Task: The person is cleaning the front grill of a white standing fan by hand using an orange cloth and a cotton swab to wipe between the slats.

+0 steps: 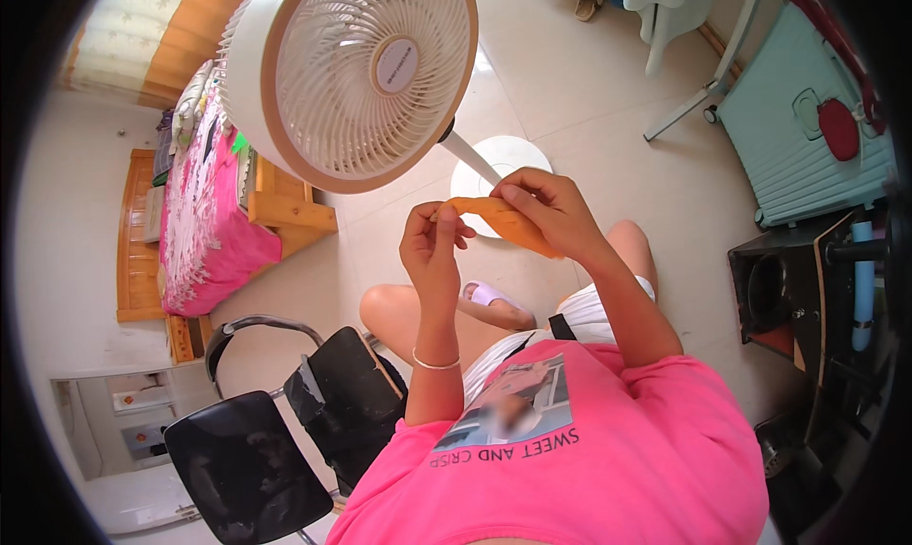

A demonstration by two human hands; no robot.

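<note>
An orange piece of soft cloth (518, 226) is stretched between my two hands, above my lap. My left hand (432, 246) pinches its narrow left end between thumb and fingertips. My right hand (549, 206) grips the upper edge on the other side, thumb and fingers pressed together. The wider part of the cloth droops below the right palm. Whether it is a plain cloth or a shaped piece, I cannot tell. Just beyond my hands stands a white pedestal fan (356, 70) with a tan rim, its round base (518, 153) partly hidden behind the right hand.
To the left, a wooden bed (294, 212) has pink bedding (214, 212). A black chair (252, 464) stands at the lower left. On the right are a mint-green suitcase (793, 117) and a black cabinet (769, 298). A white metal stand leg (679, 113) rests on the tiled floor.
</note>
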